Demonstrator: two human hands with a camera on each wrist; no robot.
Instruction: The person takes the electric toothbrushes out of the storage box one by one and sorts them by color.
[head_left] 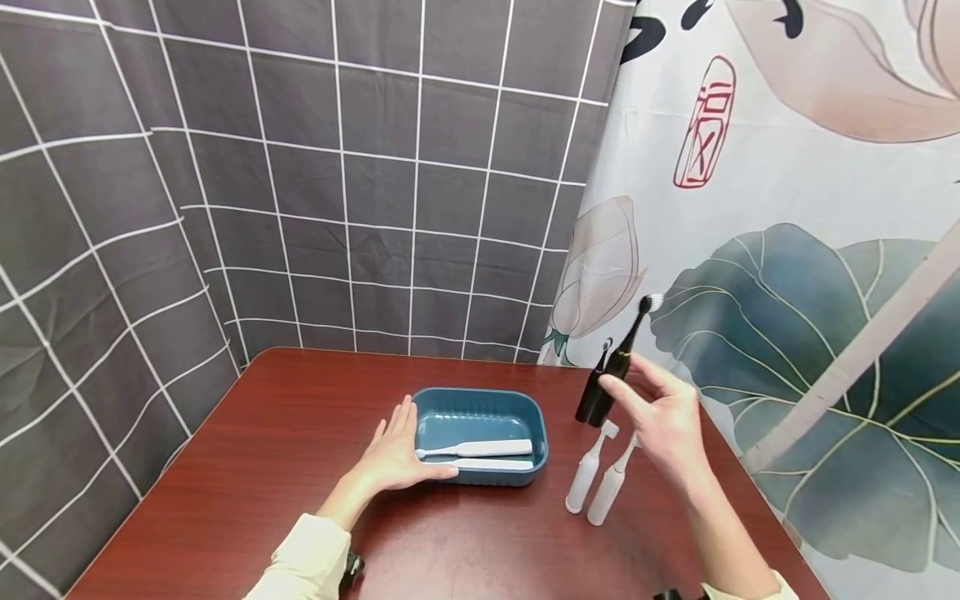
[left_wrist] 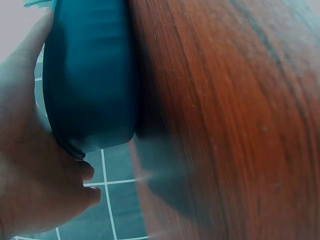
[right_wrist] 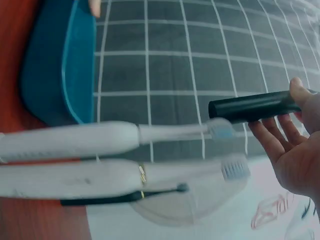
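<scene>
My right hand (head_left: pixel 666 417) pinches a black electric toothbrush (head_left: pixel 619 363) by its handle, bristle end up. Its handle (right_wrist: pixel 252 106) hangs free of the table in the right wrist view. Behind it stands a second black toothbrush (head_left: pixel 589 393). Two white electric toothbrushes (head_left: pixel 584 477) (head_left: pixel 606 493) stand upright just below my right hand. My left hand (head_left: pixel 393 454) rests against the left end of a blue plastic basket (head_left: pixel 542 433), fingers straight, with the thumb along its near rim. Inside the basket lie two white electric toothbrushes (head_left: pixel 495 448) side by side.
The reddish-brown wooden table (head_left: pixel 300 442) carries everything. A grey curtain (head_left: pixel 375 200) with a white grid hangs behind it. To the right hangs a white cloth (head_left: pixel 645 167) printed with lotus leaves and flowers, close to the table's edge.
</scene>
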